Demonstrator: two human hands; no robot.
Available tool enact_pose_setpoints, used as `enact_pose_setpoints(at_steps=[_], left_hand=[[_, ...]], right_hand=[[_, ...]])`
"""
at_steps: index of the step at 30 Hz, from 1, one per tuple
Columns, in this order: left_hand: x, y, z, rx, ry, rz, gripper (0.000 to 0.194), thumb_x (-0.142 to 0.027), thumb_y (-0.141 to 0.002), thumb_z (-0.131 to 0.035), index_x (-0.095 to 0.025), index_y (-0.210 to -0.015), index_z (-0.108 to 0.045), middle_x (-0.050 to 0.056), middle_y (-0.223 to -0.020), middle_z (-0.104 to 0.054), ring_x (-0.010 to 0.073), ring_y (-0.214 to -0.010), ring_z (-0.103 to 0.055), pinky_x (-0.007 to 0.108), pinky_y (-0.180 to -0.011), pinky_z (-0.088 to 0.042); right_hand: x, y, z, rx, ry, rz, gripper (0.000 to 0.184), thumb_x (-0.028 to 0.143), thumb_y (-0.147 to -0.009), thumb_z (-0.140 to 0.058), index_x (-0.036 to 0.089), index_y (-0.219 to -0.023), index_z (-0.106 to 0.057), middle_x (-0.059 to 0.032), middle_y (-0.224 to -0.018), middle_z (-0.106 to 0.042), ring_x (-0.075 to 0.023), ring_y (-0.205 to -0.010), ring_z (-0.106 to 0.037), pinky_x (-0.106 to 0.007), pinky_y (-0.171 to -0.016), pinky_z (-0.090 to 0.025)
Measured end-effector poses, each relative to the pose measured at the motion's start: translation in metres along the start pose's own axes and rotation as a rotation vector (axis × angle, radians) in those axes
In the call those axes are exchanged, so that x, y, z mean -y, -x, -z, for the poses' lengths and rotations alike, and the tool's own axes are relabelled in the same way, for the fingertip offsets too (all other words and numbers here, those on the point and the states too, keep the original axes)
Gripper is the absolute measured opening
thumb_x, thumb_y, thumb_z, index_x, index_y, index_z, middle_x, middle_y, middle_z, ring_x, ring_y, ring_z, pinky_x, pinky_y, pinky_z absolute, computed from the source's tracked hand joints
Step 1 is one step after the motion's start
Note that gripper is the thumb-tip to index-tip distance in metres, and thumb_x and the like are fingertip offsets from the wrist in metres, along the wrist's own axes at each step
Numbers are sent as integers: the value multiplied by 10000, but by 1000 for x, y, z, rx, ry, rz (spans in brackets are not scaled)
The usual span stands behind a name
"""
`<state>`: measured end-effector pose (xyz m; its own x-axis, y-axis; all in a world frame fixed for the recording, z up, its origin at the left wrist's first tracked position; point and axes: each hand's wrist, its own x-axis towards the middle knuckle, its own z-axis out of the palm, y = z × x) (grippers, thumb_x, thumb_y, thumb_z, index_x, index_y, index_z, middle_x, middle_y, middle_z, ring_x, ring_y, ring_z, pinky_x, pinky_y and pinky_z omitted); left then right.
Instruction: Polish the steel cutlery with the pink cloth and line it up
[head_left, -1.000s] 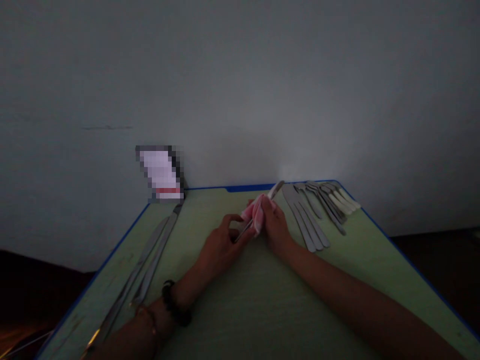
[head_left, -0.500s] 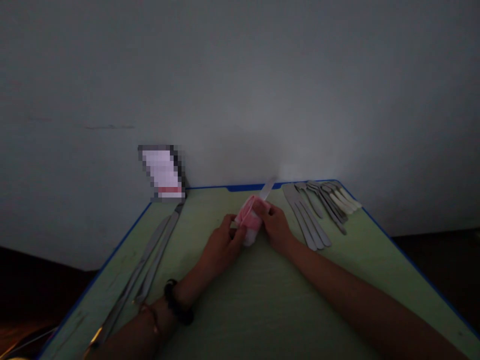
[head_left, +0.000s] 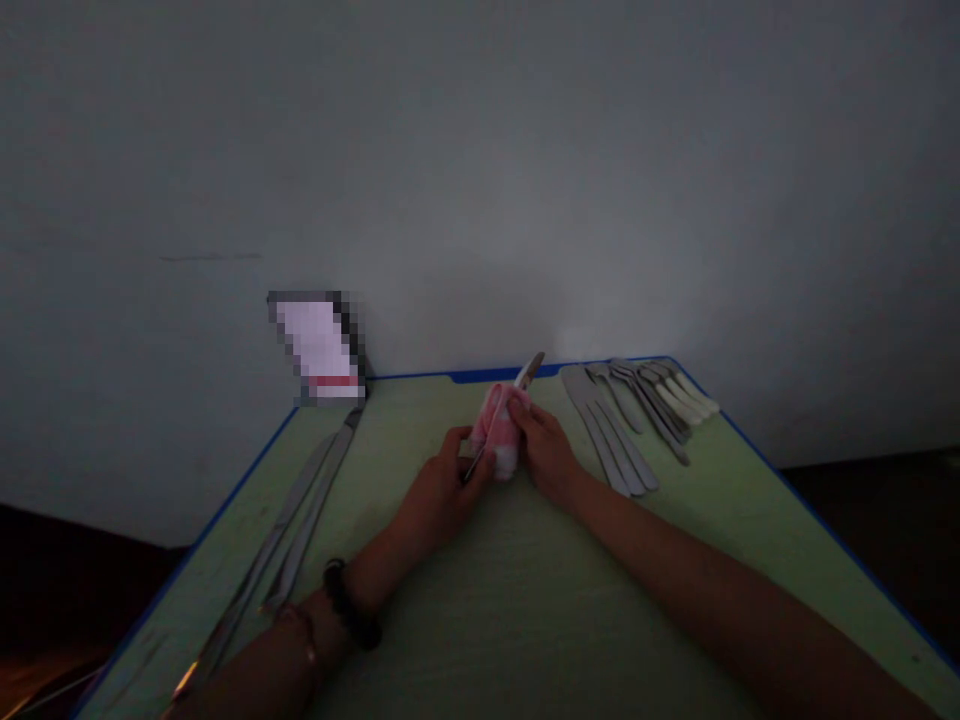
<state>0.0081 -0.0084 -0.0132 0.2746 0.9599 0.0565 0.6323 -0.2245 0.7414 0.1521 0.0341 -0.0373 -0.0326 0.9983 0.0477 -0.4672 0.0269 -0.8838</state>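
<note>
gripping a silver knife (head_left: 528, 374) by its near end, the left hand (head_left: 442, 492) bends its fingers inward; those of the right hand (head_left: 553, 458) clasp a crumpled pink-and-white cloth (head_left: 501, 430) around the knife's middle, its broad blade (head_left: 534, 364) slanting out, over the desk (head_left: 480, 620)

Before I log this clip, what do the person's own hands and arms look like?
Both the left hand and the right hand are ungloved, and no sleeve shows on either forearm. The left wrist wears a chunky dark bracelet, seemingly beaded, with a thin band farther up the arm; its material is unclear in the dim light. Nothing worn shows on the right arm.
</note>
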Motion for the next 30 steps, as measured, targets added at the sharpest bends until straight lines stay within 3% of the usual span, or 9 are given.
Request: enact_pose_setpoints(at_steps=[3, 7, 15, 19, 23, 30], left_hand=[[-1, 0, 1, 21, -93, -40, 427, -417, -914, -380, -143, -1238, -428, -2, -628, -658, 148, -505, -567, 224, -495, -354], [-4, 2, 4, 139, -230, -111, 384, -396, -935, -328, -177, -956, -644, 5, -598, -632, 142, -522, -569, 228, -528, -360], [-3, 3, 4, 159, -325, -163, 395, -379, -946, -315, -193, -818, -640, -4, -598, -618, 143, -550, -574, 231, -565, -364], [-1, 3, 3, 146, -310, -147, 387, -368, -944, -319, -198, -837, -650, -2, -607, -628, 149, -567, -584, 233, -582, -375], [-2, 2, 5, 142, -268, -137, 394, -384, -940, -326, -186, -816, -643, -1, -595, -616, 146, -563, -573, 229, -566, -375], [-4, 13, 15, 379, -70, -284, 299, -356, -886, -444, -172, -1011, -643, -32, -592, -572, 98, -513, -482, 189, -513, -343]], right_hand=[[10, -6, 3, -134, 123, 73, 373, 537, -758, -595, 169, -759, -656, -1, -634, -629, -111, -509, -510, -232, -490, -401], [27, -15, 10, -262, 108, 119, 425, 581, -777, -550, 168, -727, -632, -31, -620, -643, -131, -474, -532, -255, -461, -425], [28, -10, 10, -236, 97, 78, 508, 634, -809, -460, 184, -651, -632, -57, -580, -658, -164, -477, -582, -278, -442, -431], [14, -3, 9, -246, 230, 34, 525, 655, -771, -498, 167, -610, -607, -35, -542, -616, -130, -442, -518, -255, -418, -367], [9, -4, 10, -237, 272, 80, 504, 654, -730, -554, 163, -623, -592, -4, -520, -573, -101, -426, -454, -233, -395, -316], [24, -16, 19, -242, -1, 59, 462, 627, -769, -524, 179, -674, -582, -17, -557, -611, -120, -455, -527, -229, -413, -394]])
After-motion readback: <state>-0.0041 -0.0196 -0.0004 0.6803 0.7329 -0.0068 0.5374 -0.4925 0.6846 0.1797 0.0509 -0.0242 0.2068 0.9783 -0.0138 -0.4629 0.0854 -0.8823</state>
